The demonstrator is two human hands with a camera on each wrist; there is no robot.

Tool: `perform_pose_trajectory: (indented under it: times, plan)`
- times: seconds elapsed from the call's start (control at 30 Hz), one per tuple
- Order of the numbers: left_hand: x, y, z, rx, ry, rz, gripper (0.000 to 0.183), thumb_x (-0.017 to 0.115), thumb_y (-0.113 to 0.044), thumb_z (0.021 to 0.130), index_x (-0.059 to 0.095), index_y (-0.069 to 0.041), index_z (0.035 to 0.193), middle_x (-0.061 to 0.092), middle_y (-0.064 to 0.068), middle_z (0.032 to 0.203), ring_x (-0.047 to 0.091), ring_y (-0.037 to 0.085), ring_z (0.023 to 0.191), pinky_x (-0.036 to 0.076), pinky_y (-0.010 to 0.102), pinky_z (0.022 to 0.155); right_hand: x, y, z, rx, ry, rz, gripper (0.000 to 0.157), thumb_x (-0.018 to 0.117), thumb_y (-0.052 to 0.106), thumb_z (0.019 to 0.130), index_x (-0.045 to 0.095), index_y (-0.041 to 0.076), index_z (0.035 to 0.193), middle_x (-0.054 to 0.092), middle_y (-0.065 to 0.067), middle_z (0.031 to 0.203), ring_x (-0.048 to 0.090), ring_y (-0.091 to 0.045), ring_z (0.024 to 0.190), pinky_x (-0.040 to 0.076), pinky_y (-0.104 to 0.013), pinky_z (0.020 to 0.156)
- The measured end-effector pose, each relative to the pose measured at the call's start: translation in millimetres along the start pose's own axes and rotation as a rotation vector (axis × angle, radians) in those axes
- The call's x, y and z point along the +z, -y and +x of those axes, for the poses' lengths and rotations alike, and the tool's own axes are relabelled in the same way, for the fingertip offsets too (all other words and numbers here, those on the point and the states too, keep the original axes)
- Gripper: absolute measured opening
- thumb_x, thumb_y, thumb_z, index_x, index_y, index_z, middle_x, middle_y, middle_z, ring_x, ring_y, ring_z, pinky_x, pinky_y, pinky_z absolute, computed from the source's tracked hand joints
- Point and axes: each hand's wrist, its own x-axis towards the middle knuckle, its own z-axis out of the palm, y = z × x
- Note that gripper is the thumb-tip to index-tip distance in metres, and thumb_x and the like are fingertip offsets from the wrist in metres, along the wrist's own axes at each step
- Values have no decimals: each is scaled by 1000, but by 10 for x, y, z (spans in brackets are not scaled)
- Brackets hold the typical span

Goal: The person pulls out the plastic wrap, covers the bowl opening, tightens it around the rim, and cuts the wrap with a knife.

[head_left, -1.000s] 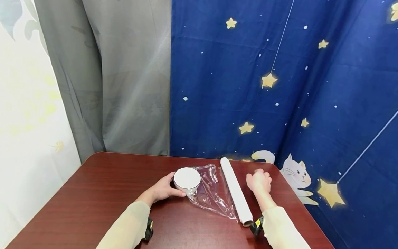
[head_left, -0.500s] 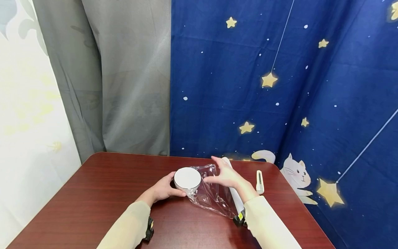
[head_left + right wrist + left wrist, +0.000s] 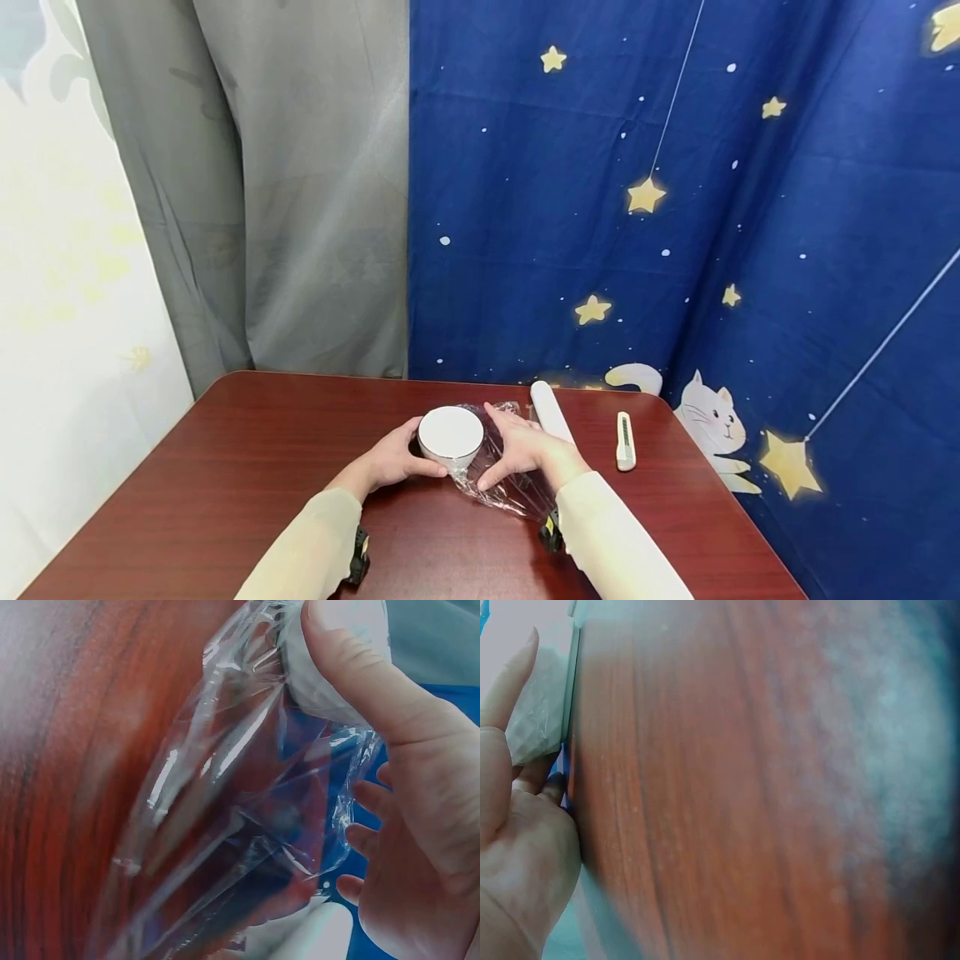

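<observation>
A white bowl (image 3: 452, 433) with a thin dark rim stands on the table. My left hand (image 3: 390, 454) holds its left side, thumb at the front and fingers round the back. Clear plastic wrap (image 3: 495, 496) spreads from the bowl's right side, crumpled and shiny, toward a white roll (image 3: 551, 408). My right hand (image 3: 528, 450) hovers over this wrap, thumb and fingers spread apart toward the bowl. In the right wrist view, the thumb overlaps the bowl (image 3: 322, 682) while the other fingers extend beside the wrap (image 3: 232, 810).
A white utility knife (image 3: 626, 442) lies on the table right of the roll. The dark red wooden table (image 3: 247, 467) ends at the back against a grey curtain (image 3: 322, 208) and a blue star-patterned curtain (image 3: 525, 208).
My right hand has moved left from the utility knife, leaving it on the table, across the roll and over the wrap near the bowl. My left hand has stayed on the bowl.
</observation>
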Motion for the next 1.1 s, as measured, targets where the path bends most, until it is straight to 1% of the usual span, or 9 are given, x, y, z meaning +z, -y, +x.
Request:
perform_pose_trajectory:
  times: [0.2, 0.3, 0.4, 0.53, 0.63, 0.7, 0.87, 0.93, 1.1]
  plan:
    - [-4, -1, -3, 4, -1, -10, 102, 103, -26, 75, 50, -2, 157, 66, 13, 151, 58, 29, 140, 40, 53, 124, 56, 8, 27, -14, -21, 0, 131, 102, 49, 72, 30, 9, 173, 39, -18, 176, 33, -40, 165, 25, -67, 130]
    - [-3, -7, -5, 1, 2, -16, 101, 103, -26, 75, 50, -2, 157, 66, 13, 151, 58, 29, 140, 39, 53, 124, 87, 37, 25, -34, -51, -14, 112, 99, 47, 75, 44, 11, 166, 51, -17, 168, 42, -39, 159, 31, -65, 126]
    - [-1, -12, -6, -3, 5, -16, 102, 103, -26, 75, 49, -2, 158, 65, 13, 152, 57, 29, 141, 38, 53, 124, 162, 47, 46, -64, -114, -50, 85, 93, 45, 80, 59, 13, 151, 65, -12, 151, 55, -35, 144, 41, -58, 115]
    - [0, -13, -7, -5, 8, -13, 104, 103, -26, 75, 47, -2, 159, 64, 14, 153, 56, 29, 142, 37, 54, 125, 266, 30, 75, -102, -203, -78, 67, 88, 45, 83, 64, 12, 135, 72, -10, 134, 60, -32, 127, 45, -53, 102]
    - [1, -15, -12, -7, 7, -16, 104, 103, -26, 75, 47, -2, 160, 64, 14, 154, 56, 30, 142, 37, 54, 125, 274, 46, 63, -102, -218, -62, 68, 91, 44, 81, 65, 10, 134, 72, -11, 132, 60, -33, 126, 46, -55, 100]
    - [4, -15, -17, -10, 6, -14, 104, 103, -26, 75, 47, -2, 159, 64, 14, 154, 56, 30, 142, 37, 54, 125, 273, 32, 64, -86, -202, -57, 77, 94, 48, 80, 64, 11, 140, 70, -12, 135, 58, -34, 130, 46, -56, 103]
    - [17, -7, -17, -8, 8, -7, 104, 103, -26, 75, 48, -1, 159, 64, 14, 153, 57, 29, 141, 38, 54, 125, 188, 9, 31, -18, -115, -27, 122, 100, 58, 70, 44, 5, 165, 54, -18, 159, 43, -40, 152, 36, -64, 120]
    - [18, -9, -13, -7, 8, -7, 104, 103, -26, 75, 47, 0, 159, 64, 15, 154, 56, 29, 141, 38, 54, 125, 146, -26, 33, -5, -95, -14, 133, 99, 62, 68, 36, 3, 169, 46, -20, 166, 37, -41, 158, 32, -66, 124]
    - [3, -20, -18, -5, 5, 0, 104, 103, -27, 75, 48, -1, 159, 64, 15, 154, 56, 30, 142, 38, 55, 125, 55, 5, 43, -9, -102, 32, 138, 99, 63, 68, 28, 8, 173, 35, -15, 177, 30, -38, 164, 26, -67, 130]
